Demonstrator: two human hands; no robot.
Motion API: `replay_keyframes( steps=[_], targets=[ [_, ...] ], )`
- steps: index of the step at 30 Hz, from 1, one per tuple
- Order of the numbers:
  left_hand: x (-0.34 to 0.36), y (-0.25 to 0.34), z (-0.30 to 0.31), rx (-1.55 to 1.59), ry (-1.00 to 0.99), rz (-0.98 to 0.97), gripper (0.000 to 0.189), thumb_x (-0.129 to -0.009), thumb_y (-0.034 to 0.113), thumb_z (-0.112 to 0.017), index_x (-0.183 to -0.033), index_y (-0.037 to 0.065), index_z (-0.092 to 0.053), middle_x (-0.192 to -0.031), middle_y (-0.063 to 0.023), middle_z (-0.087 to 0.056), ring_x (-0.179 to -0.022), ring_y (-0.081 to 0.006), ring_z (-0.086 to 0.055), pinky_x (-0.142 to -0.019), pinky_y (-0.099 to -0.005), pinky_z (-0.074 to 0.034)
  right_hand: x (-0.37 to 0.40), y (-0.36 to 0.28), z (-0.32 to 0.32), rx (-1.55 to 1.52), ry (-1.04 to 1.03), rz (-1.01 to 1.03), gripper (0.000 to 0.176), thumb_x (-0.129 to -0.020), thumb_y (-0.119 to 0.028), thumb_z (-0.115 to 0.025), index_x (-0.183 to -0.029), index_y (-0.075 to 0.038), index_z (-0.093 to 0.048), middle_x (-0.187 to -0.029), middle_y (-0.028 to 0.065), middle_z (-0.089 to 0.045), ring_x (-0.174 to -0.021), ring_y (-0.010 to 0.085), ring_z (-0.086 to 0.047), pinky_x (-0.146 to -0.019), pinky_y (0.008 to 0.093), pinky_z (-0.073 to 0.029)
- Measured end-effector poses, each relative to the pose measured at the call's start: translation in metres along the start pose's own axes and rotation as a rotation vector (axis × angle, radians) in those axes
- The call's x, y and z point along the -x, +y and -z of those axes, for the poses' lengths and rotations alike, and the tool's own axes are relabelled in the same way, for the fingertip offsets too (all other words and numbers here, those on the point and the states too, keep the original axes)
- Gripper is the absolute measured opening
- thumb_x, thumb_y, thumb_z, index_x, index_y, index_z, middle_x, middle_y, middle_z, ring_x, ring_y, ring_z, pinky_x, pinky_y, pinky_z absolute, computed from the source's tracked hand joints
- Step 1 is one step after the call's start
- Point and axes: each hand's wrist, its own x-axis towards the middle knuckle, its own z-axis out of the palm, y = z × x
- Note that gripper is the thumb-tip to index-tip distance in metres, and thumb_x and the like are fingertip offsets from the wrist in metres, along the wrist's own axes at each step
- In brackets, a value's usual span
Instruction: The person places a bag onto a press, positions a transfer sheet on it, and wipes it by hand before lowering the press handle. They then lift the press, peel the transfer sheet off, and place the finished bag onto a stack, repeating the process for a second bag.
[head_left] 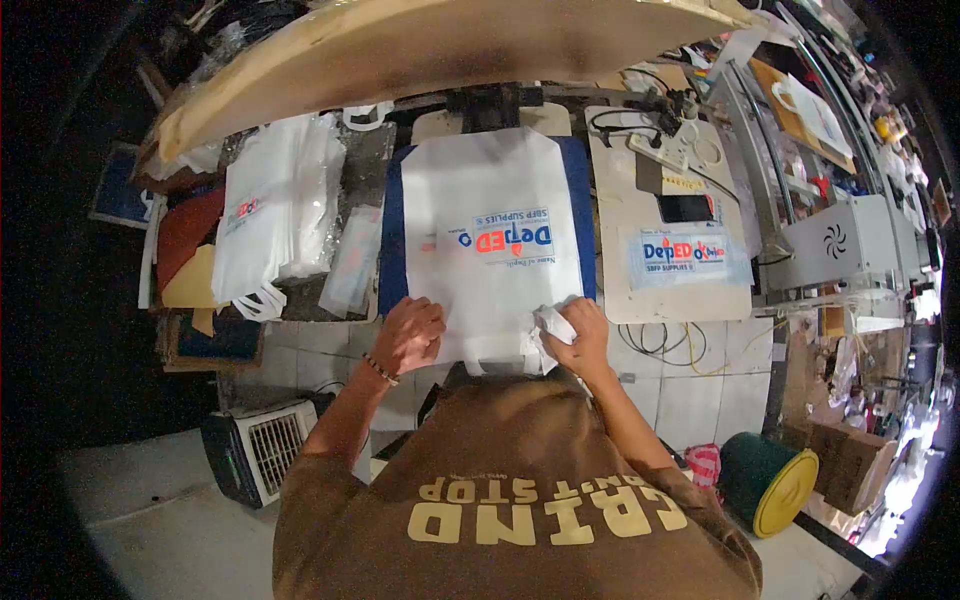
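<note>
A white fabric bag point(480, 190) lies flat over a blue board, with red and blue "DepED" lettering upside down to me. My left hand point(408, 335), with a beaded bracelet at the wrist, has its fingers curled closed on the bag's near left edge. At the near right corner, my right hand point(580, 338) is closed around bunched white fabric point(553, 324); I cannot tell whether this is part of the bag. The bag's near edge and handle hang over the side toward my body.
Stacked white bags point(265, 200) lie to the left. On the right board point(640, 300) are a printed "DepED" sheet point(690, 257), a phone point(685, 208) and a power strip point(658, 152). A curved wooden panel point(430, 60) overhangs the far side. A green bin point(755, 480) stands at lower right.
</note>
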Motion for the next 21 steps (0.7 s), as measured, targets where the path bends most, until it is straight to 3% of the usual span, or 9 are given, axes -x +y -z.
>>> replay_keyframes(
  steps=[8, 10, 11, 13, 15, 18, 21],
  targets=[
    [0.056, 0.018, 0.032, 0.059, -0.056, 0.133, 0.013, -0.062, 0.005, -0.068, -0.067, 0.006, -0.056, -0.076, -0.0088, -0.056, -0.074, -0.0331, -0.059, -0.065, -0.0454, -0.047, 0.004, -0.007, 0.004, 0.009, -0.010, 0.020, 0.029, -0.064, -0.021, -0.078, -0.086, -0.006, -0.065, -0.085, 0.0131, -0.059, -0.080, 0.0361, -0.057, -0.070, 0.0459, -0.045],
    [0.078, 0.030, 0.046, 0.125, -0.230, 0.382, 0.012, -0.064, 0.009, -0.067, -0.073, 0.003, -0.062, -0.078, -0.0128, -0.059, -0.075, -0.0382, -0.060, -0.064, -0.0493, -0.048, -0.001, -0.016, 0.016, -0.071, -0.134, -0.122, 0.031, -0.069, -0.022, -0.078, -0.093, -0.003, -0.070, -0.089, 0.0164, -0.065, -0.086, 0.0385, -0.063, -0.076, 0.0464, -0.049],
    [0.095, 0.028, 0.047, 0.120, -0.233, 0.387, 0.012, -0.064, 0.009, -0.067, -0.073, 0.003, -0.062, -0.078, -0.0128, -0.059, -0.075, -0.0382, -0.060, -0.064, -0.0493, -0.048, -0.003, -0.020, 0.022, -0.079, -0.135, -0.121, 0.031, -0.069, -0.022, -0.078, -0.093, -0.003, -0.070, -0.089, 0.0164, -0.065, -0.086, 0.0385, -0.063, -0.076, 0.0464, -0.049],
    [0.142, 0.009, 0.035, 0.027, -1.004, 0.688, 0.022, -0.073, 0.017, -0.068, -0.094, 0.008, -0.072, -0.092, -0.0163, -0.069, -0.086, -0.0377, -0.066, -0.071, -0.0494, -0.054, -0.006, -0.027, 0.035, -0.221, -0.252, -0.396, 0.036, -0.074, -0.025, -0.077, -0.101, -0.001, -0.074, -0.094, 0.0213, -0.071, -0.091, 0.0402, -0.068, -0.081, 0.0456, -0.054],
    [0.213, -0.020, -0.004, -0.056, -1.335, 0.630, 0.030, -0.076, 0.027, -0.072, -0.100, 0.008, -0.077, -0.102, -0.0163, -0.074, -0.094, -0.0365, -0.070, -0.078, -0.0482, -0.057, -0.010, -0.030, 0.043, -0.121, -0.295, -0.411, 0.041, -0.076, -0.031, -0.076, -0.104, -0.001, -0.075, -0.097, 0.0240, -0.073, -0.092, 0.0398, -0.071, -0.082, 0.0437, -0.056],
    [0.214, -0.031, 0.000, -0.009, -1.285, 0.670, 0.031, -0.082, 0.029, -0.069, -0.103, 0.008, -0.077, -0.107, -0.0165, -0.073, -0.096, -0.0358, -0.070, -0.083, -0.0493, -0.055, -0.023, -0.053, 0.057, -0.052, -0.426, -0.516, 0.051, -0.080, -0.046, -0.075, -0.101, 0.001, -0.075, -0.092, 0.0252, -0.073, -0.088, 0.0401, -0.072, -0.079, 0.0458, -0.055],
    [0.193, -0.059, 0.002, 0.058, -1.202, 0.707, 0.033, -0.090, 0.032, -0.064, -0.108, 0.008, -0.077, -0.115, -0.0169, -0.072, -0.100, -0.0348, -0.069, -0.089, -0.0510, -0.053, -0.026, -0.074, 0.061, 0.098, -0.399, -0.572, 0.052, -0.084, -0.048, -0.073, -0.098, 0.002, -0.075, -0.089, 0.0252, -0.073, -0.087, 0.0400, -0.072, -0.078, 0.0465, -0.055]
  ],
)
